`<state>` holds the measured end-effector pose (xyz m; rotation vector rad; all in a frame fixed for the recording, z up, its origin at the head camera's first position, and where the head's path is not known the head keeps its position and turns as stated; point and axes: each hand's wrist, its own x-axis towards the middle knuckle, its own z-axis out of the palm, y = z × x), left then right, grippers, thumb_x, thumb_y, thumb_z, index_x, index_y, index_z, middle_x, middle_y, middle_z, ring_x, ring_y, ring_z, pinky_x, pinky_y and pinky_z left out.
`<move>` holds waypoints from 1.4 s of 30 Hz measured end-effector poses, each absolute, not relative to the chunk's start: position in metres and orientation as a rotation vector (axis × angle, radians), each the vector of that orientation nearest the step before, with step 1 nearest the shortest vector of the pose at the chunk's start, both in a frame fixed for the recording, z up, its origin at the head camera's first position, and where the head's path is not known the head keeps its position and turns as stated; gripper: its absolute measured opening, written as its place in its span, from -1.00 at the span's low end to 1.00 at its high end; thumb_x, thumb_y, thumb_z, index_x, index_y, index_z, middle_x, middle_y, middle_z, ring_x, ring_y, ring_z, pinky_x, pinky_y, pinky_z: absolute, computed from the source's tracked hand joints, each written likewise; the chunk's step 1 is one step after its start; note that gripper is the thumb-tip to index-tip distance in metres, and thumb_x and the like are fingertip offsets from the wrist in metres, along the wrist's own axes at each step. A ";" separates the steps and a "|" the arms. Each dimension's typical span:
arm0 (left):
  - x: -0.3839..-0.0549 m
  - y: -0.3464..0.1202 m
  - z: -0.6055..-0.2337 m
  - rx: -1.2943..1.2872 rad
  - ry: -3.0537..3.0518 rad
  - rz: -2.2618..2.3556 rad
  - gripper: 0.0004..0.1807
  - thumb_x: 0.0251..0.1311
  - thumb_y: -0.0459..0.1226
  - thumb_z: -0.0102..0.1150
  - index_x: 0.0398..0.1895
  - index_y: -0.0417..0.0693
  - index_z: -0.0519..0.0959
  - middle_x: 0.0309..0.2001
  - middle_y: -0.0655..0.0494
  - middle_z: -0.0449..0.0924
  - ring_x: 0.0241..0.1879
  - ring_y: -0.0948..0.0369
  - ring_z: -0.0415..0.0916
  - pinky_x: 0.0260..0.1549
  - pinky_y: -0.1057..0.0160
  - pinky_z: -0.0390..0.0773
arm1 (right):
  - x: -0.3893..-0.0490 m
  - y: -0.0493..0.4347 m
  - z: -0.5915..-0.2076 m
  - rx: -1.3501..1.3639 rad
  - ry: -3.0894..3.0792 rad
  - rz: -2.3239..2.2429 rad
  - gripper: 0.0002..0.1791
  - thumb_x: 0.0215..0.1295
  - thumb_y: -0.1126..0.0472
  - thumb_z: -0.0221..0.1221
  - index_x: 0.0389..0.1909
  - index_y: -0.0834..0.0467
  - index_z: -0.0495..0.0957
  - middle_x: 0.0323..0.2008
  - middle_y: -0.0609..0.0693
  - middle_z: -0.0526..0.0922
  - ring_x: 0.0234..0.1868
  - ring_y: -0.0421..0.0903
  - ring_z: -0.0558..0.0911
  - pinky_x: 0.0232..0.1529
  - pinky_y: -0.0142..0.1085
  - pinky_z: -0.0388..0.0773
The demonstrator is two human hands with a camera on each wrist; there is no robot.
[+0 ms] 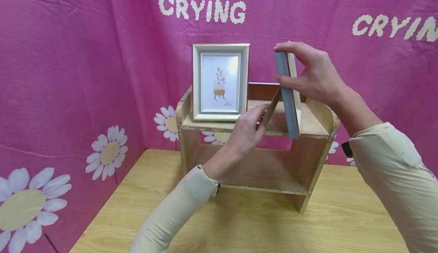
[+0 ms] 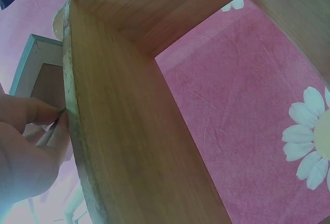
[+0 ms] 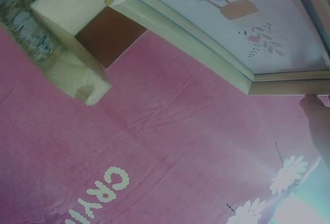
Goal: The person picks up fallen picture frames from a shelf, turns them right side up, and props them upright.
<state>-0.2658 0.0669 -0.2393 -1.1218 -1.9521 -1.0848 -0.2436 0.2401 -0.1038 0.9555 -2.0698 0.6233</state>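
My right hand (image 1: 316, 68) grips a picture frame (image 1: 289, 97) near its top, thumb on one side and fingers over the upper edge. The frame is upright and turned edge-on over the right part of the shelf top; its printed plant picture (image 3: 240, 10) faces the right wrist camera. My left hand (image 1: 248, 125) pinches the free end of the frame's back stand leg (image 1: 272, 106), which slants out from the backing. In the left wrist view, my left fingers are just beside the shelf's edge. A second white picture frame (image 1: 196, 81) stands upright on the shelf's left side.
The small two-level wooden shelf (image 1: 253, 165) stands on a wood-grain table (image 1: 137, 207). Its raised side panels flank the upper board. A brown panel (image 1: 263, 92) with a white upper edge shows at the back of the top. Pink cloth (image 1: 137, 36) with daisies and lettering hangs behind.
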 end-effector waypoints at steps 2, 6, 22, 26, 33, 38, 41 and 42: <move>-0.266 0.068 -0.240 -1.122 -1.950 -1.074 -0.57 0.18 -0.61 0.14 0.15 -0.36 0.50 -0.10 -0.16 0.67 -0.16 0.08 0.66 -0.13 0.52 0.60 | -0.243 0.241 -0.105 0.959 -2.069 0.649 -0.38 0.02 0.51 0.37 0.19 0.24 0.54 0.18 0.16 0.59 0.33 -0.02 0.45 0.40 -0.40 0.28; -0.267 0.069 -0.240 -1.111 -1.969 -1.043 -0.55 0.17 -0.62 0.14 0.17 -0.35 0.50 -0.04 -0.18 0.66 -0.10 0.07 0.65 -0.08 0.48 0.61 | -0.242 0.246 -0.107 0.961 -2.065 0.701 -0.40 0.02 0.56 0.32 0.17 0.26 0.55 0.16 0.16 0.60 0.28 -0.27 0.45 0.41 -0.37 0.29; -0.266 0.070 -0.242 -1.078 -2.073 -0.874 -0.45 0.16 -0.58 0.18 0.27 -0.28 0.45 -0.04 -0.15 0.65 -0.08 0.08 0.63 -0.09 0.43 0.63 | -0.238 0.259 -0.111 0.958 -2.102 0.747 -0.41 0.01 0.61 0.26 0.14 0.29 0.55 0.14 0.24 0.58 0.17 -0.43 0.46 0.37 -0.37 0.35; -0.266 0.070 -0.243 -1.090 -2.063 -0.850 -0.45 0.16 -0.58 0.17 0.27 -0.28 0.45 -0.03 -0.14 0.65 -0.07 0.08 0.63 -0.06 0.42 0.63 | -0.238 0.261 -0.110 1.004 -2.115 0.808 -0.42 0.04 0.63 0.23 0.16 0.31 0.53 0.15 0.18 0.58 0.21 -0.34 0.48 0.37 -0.36 0.35; -0.266 0.070 -0.241 -1.099 -2.054 -0.840 -0.45 0.15 -0.58 0.16 0.27 -0.29 0.45 -0.01 -0.14 0.65 -0.05 0.07 0.64 -0.04 0.44 0.62 | -0.236 0.270 -0.102 1.076 -2.169 1.001 -0.39 0.08 0.67 0.18 0.20 0.29 0.53 0.16 -0.02 0.57 0.28 -0.20 0.47 0.37 -0.42 0.32; -0.267 0.071 -0.240 -1.105 -2.039 -0.824 -0.46 0.16 -0.59 0.15 0.26 -0.31 0.45 0.01 -0.16 0.64 -0.03 0.06 0.64 -0.02 0.45 0.60 | -0.234 0.275 -0.098 1.050 -2.215 1.049 -0.37 0.11 0.65 0.21 0.25 0.27 0.51 0.23 0.07 0.53 0.32 -0.17 0.45 0.34 -0.46 0.34; -0.268 0.072 -0.239 -1.107 -2.038 -0.818 -0.46 0.16 -0.59 0.14 0.26 -0.31 0.45 0.02 -0.16 0.64 -0.02 0.06 0.64 -0.02 0.44 0.61 | -0.233 0.277 -0.097 1.032 -2.245 1.039 -0.37 0.13 0.61 0.25 0.27 0.24 0.50 0.27 0.09 0.51 0.32 -0.18 0.45 0.30 -0.51 0.36; -0.268 0.072 -0.239 -1.108 -2.040 -0.815 -0.46 0.16 -0.59 0.14 0.27 -0.31 0.45 0.03 -0.16 0.64 -0.02 0.06 0.64 -0.01 0.44 0.61 | -0.233 0.278 -0.096 1.029 -2.252 1.039 -0.39 0.16 0.58 0.24 0.27 0.23 0.50 0.26 0.07 0.51 0.31 -0.19 0.46 0.28 -0.52 0.38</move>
